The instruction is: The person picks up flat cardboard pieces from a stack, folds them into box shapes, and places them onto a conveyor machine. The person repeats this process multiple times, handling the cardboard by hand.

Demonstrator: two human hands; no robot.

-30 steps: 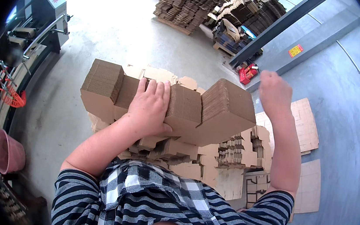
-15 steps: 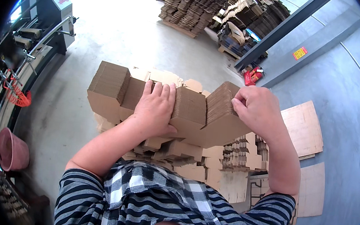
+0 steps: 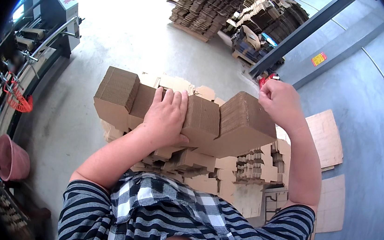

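Note:
A thick stack of die-cut cardboard blanks (image 3: 199,137) stands on edge in front of me, its brown cut edges facing up in raised blocks with notches between. My left hand (image 3: 165,117) lies over the notch left of the middle block, fingers across the top and thumb on the near face, gripping the stack. Just above the stack's right end, my right hand (image 3: 280,106) is closed with the fingers curled in. Whatever it may hold is hidden. More cardboard blanks (image 3: 192,162) lie in piles below and behind the stack.
At the left stands a machine (image 3: 63,8) with a coiled orange hose (image 3: 23,102). A pink bucket (image 3: 12,159) is near it on the floor. Tall cardboard piles (image 3: 208,9) stand at the back. Flat sheets (image 3: 323,138) lean at the right, near a red fire extinguisher (image 3: 267,77).
My right hand has moved up and right, off the stack's right end, whose corner now shows. My left hand has stayed in place on the stack.

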